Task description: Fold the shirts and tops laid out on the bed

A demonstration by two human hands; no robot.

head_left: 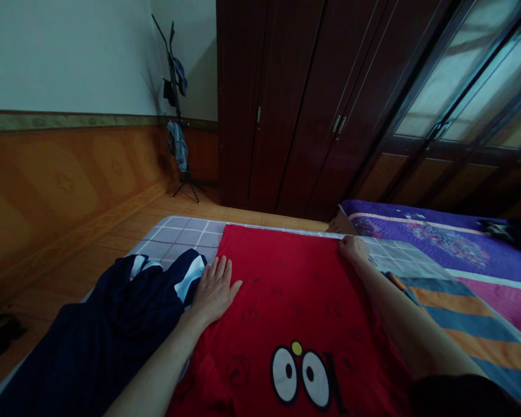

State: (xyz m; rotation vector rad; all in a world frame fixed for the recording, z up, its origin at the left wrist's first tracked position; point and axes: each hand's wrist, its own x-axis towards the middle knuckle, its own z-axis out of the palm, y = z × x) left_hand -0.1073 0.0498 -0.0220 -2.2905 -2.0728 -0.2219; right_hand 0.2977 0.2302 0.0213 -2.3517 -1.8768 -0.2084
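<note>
A red T-shirt [282, 284] lies spread on the bed, with a print of two cartoon eyes and a yellow dot towards me. My left hand [215, 289] rests flat along the shirt's left edge, fingers stretched and thumb out to the side. At the far right corner of the shirt, my right hand [354, 249] has its fingers curled in on the cloth edge. Close against my left hand is a heap of navy clothing [108, 324] with white stripes. The part of the shirt nearest me runs out of the picture.
Under the shirt is a bed with a grey checked sheet [178, 234]. To the right lie an orange and blue striped cloth [464, 313] and a purple flowered bedspread [425, 231]. A dark wardrobe [295, 104] and a coat stand [176, 104] stand beyond. A dark object [2, 336] lies on the floor.
</note>
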